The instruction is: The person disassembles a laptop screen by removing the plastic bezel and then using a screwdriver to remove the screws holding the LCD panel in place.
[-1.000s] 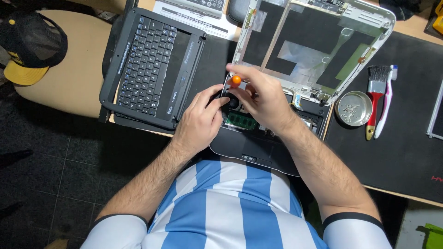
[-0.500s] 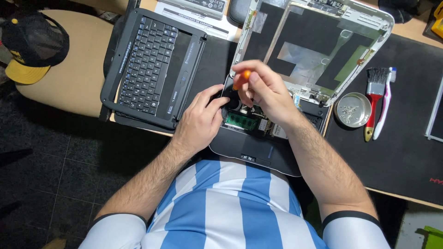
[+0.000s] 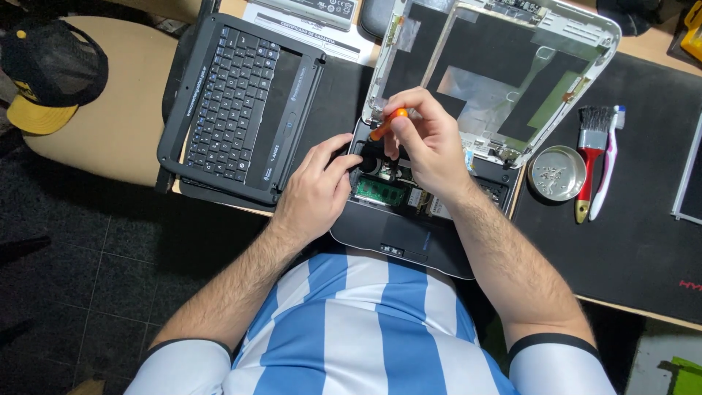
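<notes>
1. Basically, right hand [image 3: 428, 143] is clamped on the orange screwdriver [image 3: 387, 124], tip down inside the opened laptop base [image 3: 395, 227].
2. Left hand [image 3: 318, 186] rests fingers-down on the base edge, holding nothing; good, keep it bracing.
3. Probably keep the driver vertical; drop screws in the metal dish [image 3: 557, 173].

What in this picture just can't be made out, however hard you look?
Head view:
- Tip of the orange screwdriver: hidden under the right hand.
- Screws in the round metal dish: too small to count.
- Opened laptop base: partly covered by the left hand.
- Panel at the right: cut off by the edge.
</notes>
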